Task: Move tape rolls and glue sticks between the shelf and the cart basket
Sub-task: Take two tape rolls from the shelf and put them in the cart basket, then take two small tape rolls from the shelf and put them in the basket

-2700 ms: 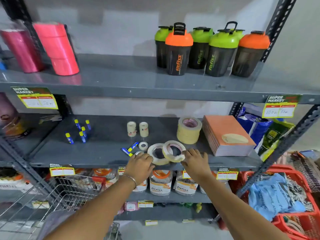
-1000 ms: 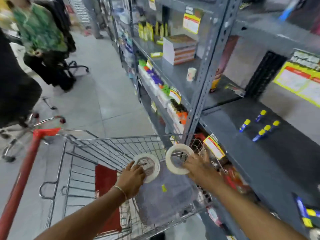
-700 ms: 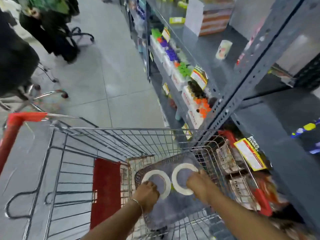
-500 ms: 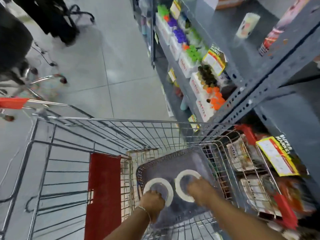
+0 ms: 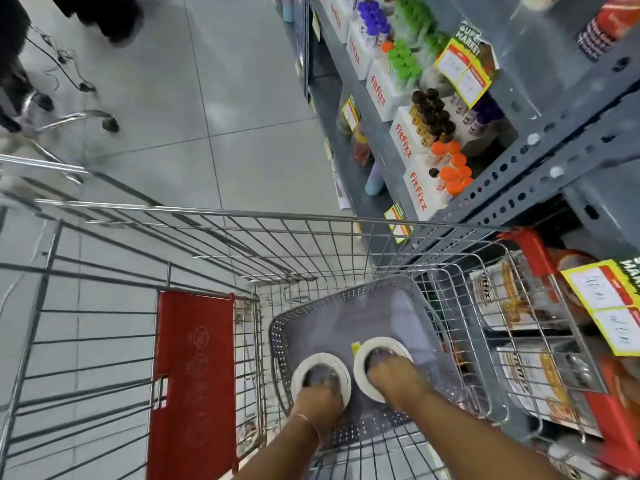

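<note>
Both hands (image 5: 356, 386) press flat white tape rings (image 5: 375, 348) into perforated basket (image 5: 277, 341).

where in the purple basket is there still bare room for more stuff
The far half of the purple basket, beyond both tape rolls, is bare, as is its right side. The near end is crowded: left tape roll under the left hand, right tape roll under the right hand.

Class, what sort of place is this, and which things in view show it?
Most likely a supermarket aisle: a wire cart stands beside metal shelves stocked with boxed bottles, with yellow price tags reading "Super Market".
</note>
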`<action>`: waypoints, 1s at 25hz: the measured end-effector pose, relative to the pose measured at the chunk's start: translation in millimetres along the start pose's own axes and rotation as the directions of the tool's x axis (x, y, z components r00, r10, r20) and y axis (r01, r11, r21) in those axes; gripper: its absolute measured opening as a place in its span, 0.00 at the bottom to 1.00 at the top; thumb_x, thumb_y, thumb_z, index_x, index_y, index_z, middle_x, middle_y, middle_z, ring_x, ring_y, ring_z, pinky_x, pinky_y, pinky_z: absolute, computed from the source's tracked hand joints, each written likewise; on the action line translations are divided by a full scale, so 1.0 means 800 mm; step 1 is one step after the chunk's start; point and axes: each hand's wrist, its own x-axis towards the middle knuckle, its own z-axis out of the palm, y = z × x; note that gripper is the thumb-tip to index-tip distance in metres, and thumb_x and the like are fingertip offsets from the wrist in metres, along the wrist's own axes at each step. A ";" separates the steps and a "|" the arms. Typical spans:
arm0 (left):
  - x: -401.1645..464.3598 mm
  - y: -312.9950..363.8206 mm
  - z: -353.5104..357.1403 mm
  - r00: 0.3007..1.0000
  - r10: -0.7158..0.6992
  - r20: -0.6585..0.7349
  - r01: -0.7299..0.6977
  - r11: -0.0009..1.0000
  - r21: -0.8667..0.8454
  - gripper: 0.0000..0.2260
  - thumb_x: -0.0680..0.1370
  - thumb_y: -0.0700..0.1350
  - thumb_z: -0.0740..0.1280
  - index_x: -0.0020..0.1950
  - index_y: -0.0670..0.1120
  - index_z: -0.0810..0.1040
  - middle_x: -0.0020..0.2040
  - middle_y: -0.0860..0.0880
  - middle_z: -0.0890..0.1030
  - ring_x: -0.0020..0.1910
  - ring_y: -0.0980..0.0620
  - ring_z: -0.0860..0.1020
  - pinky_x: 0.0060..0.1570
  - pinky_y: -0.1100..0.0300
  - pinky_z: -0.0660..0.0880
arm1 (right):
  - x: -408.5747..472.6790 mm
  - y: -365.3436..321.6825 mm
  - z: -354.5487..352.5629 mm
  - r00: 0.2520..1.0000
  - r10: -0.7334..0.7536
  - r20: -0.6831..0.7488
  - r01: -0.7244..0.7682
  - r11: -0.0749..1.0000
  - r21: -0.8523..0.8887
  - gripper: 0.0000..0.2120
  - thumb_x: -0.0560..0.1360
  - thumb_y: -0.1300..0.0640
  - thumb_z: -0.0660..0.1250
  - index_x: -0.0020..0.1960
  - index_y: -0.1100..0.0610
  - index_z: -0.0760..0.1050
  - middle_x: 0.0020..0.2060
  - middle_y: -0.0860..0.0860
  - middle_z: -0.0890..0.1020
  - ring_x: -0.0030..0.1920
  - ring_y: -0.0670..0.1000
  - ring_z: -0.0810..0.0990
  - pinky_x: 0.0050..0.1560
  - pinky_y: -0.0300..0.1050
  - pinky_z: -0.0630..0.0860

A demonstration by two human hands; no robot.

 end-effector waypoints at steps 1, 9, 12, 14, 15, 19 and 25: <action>0.003 0.000 0.002 1.000 -0.016 0.004 0.016 1.000 -0.010 0.22 0.77 0.38 0.59 0.70 0.35 0.63 0.68 0.36 0.70 0.59 0.34 0.76 0.50 0.42 0.75 | 0.003 -0.001 0.001 1.000 0.007 0.019 -0.007 1.000 -0.002 0.17 0.72 0.70 0.67 0.59 0.73 0.74 0.57 0.69 0.77 0.58 0.68 0.77 0.53 0.61 0.77; -0.007 -0.009 -0.020 0.996 0.049 -0.074 -0.039 0.990 0.138 0.29 0.73 0.47 0.70 0.70 0.40 0.64 0.69 0.39 0.68 0.67 0.38 0.69 0.59 0.46 0.72 | -0.008 0.008 -0.011 0.995 0.070 -0.073 -0.057 0.984 0.172 0.14 0.74 0.65 0.64 0.60 0.61 0.76 0.59 0.61 0.80 0.60 0.61 0.78 0.58 0.55 0.74; -0.030 -0.003 -0.082 0.955 0.144 -0.259 -0.092 0.975 0.202 0.25 0.73 0.53 0.70 0.66 0.46 0.69 0.66 0.45 0.72 0.67 0.42 0.68 0.61 0.49 0.71 | -0.066 0.028 -0.061 0.969 0.165 -0.184 -0.094 0.934 0.346 0.14 0.76 0.55 0.64 0.61 0.54 0.75 0.60 0.55 0.79 0.61 0.58 0.76 0.60 0.55 0.70; -0.053 0.013 -0.132 0.881 0.244 -0.406 -0.144 0.955 0.260 0.27 0.66 0.60 0.74 0.61 0.50 0.75 0.59 0.51 0.78 0.60 0.47 0.76 0.55 0.54 0.76 | -0.132 0.043 -0.087 0.915 0.256 -0.312 -0.108 0.900 0.421 0.16 0.74 0.53 0.66 0.62 0.54 0.73 0.60 0.54 0.78 0.61 0.58 0.75 0.60 0.55 0.70; -0.073 0.028 -0.160 0.856 0.300 -0.422 -0.177 0.935 0.306 0.28 0.60 0.62 0.76 0.56 0.52 0.78 0.54 0.53 0.81 0.54 0.49 0.79 0.48 0.59 0.79 | -0.172 0.051 -0.099 0.867 0.310 -0.390 -0.113 0.884 0.454 0.18 0.73 0.52 0.68 0.61 0.53 0.72 0.59 0.54 0.78 0.61 0.58 0.74 0.59 0.55 0.71; -0.143 0.125 -0.263 0.654 0.506 -0.562 -0.277 0.852 0.445 0.29 0.55 0.58 0.80 0.53 0.51 0.81 0.48 0.52 0.84 0.47 0.49 0.83 0.40 0.60 0.81 | -0.335 0.074 -0.115 0.658 0.512 -0.552 -0.208 0.828 0.521 0.20 0.68 0.49 0.68 0.58 0.50 0.73 0.55 0.50 0.79 0.59 0.55 0.76 0.56 0.53 0.73; -0.234 0.355 -0.328 0.384 0.752 -0.536 -0.412 0.659 0.630 0.23 0.68 0.51 0.74 0.62 0.50 0.76 0.58 0.50 0.80 0.58 0.46 0.79 0.53 0.54 0.78 | -0.558 0.074 -0.081 0.371 0.768 -0.521 -0.392 0.639 0.662 0.18 0.70 0.44 0.61 0.57 0.51 0.74 0.53 0.52 0.81 0.58 0.56 0.78 0.54 0.53 0.74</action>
